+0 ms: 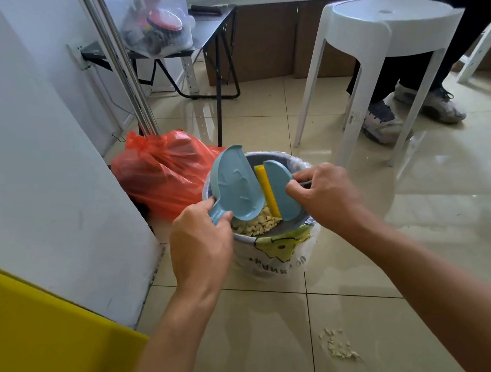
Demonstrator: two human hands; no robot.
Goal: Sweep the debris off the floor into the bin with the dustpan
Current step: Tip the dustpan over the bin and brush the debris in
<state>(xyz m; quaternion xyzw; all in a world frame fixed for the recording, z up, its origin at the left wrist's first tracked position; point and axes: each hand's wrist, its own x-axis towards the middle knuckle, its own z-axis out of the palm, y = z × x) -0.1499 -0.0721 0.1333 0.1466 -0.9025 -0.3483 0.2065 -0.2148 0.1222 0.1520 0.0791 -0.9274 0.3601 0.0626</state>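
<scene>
Left hand gripped dustpan handle, pan tipped above bin | right hand pinched blue brush inside bin rim | pale debris lay in bin | small leftover pile on floor near bin

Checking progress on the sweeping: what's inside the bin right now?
Pale crumbs lie heaped in the bin; the tilted dustpan and the brush over it hide the rest.
</scene>
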